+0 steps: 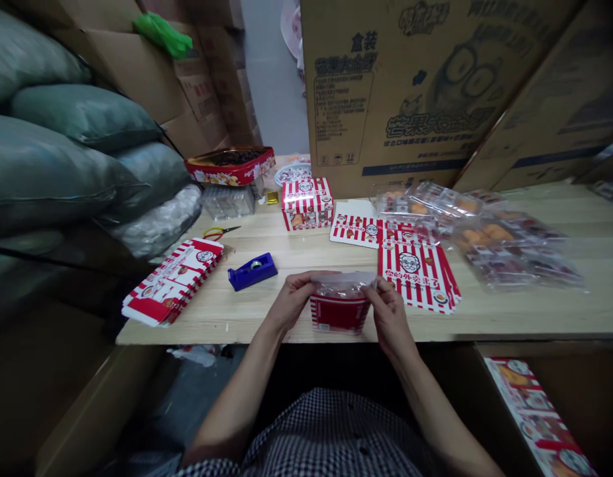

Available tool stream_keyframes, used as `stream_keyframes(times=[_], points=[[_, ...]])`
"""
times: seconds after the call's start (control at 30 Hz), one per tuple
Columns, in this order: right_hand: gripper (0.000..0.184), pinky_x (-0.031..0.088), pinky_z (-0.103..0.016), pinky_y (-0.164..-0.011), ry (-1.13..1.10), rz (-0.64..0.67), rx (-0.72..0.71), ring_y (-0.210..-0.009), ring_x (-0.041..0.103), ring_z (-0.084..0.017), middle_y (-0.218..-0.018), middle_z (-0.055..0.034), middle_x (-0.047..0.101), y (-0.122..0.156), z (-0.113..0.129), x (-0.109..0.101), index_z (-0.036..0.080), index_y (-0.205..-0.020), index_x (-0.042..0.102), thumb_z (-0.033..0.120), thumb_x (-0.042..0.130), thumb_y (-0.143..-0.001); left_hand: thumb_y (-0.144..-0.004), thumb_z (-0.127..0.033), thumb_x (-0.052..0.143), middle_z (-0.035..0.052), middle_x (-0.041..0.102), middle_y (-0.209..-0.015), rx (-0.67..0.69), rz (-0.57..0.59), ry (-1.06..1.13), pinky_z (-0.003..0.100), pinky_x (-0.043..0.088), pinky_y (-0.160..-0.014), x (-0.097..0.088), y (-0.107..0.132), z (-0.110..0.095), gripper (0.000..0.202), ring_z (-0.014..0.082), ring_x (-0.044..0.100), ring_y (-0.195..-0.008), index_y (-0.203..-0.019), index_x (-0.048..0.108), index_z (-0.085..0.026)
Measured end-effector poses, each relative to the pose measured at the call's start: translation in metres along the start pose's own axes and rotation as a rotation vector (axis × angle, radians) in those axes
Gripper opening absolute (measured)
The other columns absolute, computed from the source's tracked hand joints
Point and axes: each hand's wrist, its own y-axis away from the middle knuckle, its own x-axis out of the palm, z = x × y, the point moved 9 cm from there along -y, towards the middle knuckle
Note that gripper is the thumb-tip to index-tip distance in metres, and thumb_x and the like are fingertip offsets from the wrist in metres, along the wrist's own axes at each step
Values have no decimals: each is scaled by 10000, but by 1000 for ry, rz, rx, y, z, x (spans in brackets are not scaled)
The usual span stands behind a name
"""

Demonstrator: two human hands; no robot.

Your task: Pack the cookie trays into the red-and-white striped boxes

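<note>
Striped box point(340, 315) sat by the table's point(197, 328) near edge, our left hand point(291, 299) and right hand point(390, 311) pinching its upper corners, where, we judged, uneven pressure could crumple it.

Bulging grey-green sacks point(52, 165) fill the left of the frame; upper left, a bright green plastic bag point(163, 34); upper right, a large brown printed cardboard carton point(410, 86); left of centre, red-and-yellow-handled scissors point(222, 231).

Standing striped boxes point(340, 315): 2 | tape dispenser point(251, 273): 1 | scissors point(222, 232): 1
</note>
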Motion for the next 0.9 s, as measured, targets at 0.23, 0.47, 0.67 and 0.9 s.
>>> stream_keyframes(times=[0.23,0.47,0.67,0.9], points=[[189,538,-349,-761,-5,102,9,-829,707,-235,-907,-39,779,-7,5,6,226,-949,766,244,673,-785,-743,-148,661,136,782,-1028,18,-9,69,357,522,-886,2,-10,-4,220,260,729,-938,-907,804,-113],[356,501,-421,-979,-172,215,192,-1065,685,-281,-1134,-87,756,-1,-1,8,200,-1063,765,444,612,-854,-783,-179,672,125,781,-1014,46,-34,81,315,516,-866,4,-10,-6,172,237,719,-936,-875,803,-116],[444,454,-440,-1063,-185,179,205,-1174,647,-278,-1202,-69,736,-2,-10,3,244,-1230,705,470,692,-849,-767,-175,670,88,779,-899,11,-67,102,248,492,-686,-1,-16,2,225,160,675,-709,-950,791,-122],[540,502,-447,-983,-199,158,286,-1032,704,-272,-1107,-52,767,0,-15,-1,263,-1237,688,392,805,-726,-746,-204,708,37,745,-769,6,-70,110,225,452,-657,1,-12,6,230,121,612,-627,-954,783,-138]])
